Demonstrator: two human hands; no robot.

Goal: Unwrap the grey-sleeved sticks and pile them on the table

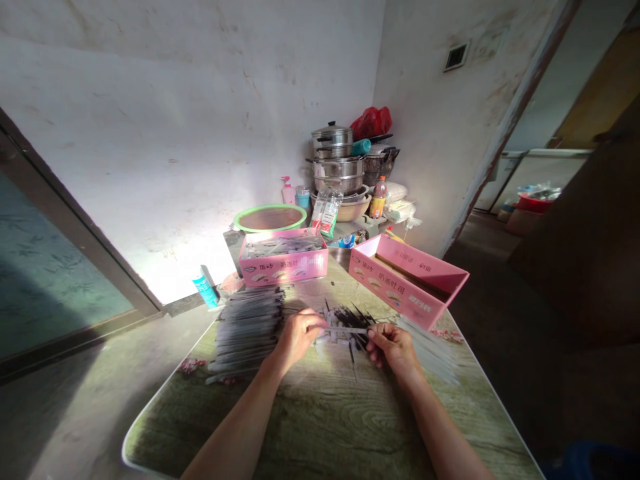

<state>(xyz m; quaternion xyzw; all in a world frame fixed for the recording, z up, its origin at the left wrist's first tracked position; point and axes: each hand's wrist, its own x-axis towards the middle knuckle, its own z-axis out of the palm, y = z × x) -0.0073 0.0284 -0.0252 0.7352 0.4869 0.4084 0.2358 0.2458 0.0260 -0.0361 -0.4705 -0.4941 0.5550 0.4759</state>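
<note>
My left hand and my right hand are both closed on the ends of a thin pale strip, held level between them just above the table. Under and behind the strip lies a loose heap of thin dark sticks. A thick stack of clear narrow sleeves lies left of my left hand. A looser fan of clear sleeves lies to the right of my right hand.
Two pink cardboard boxes stand behind the heap: a filled box at the back left and an open tray-like box at the right. A blue tube, a green basin, stacked metal pots and bottles crowd the back corner.
</note>
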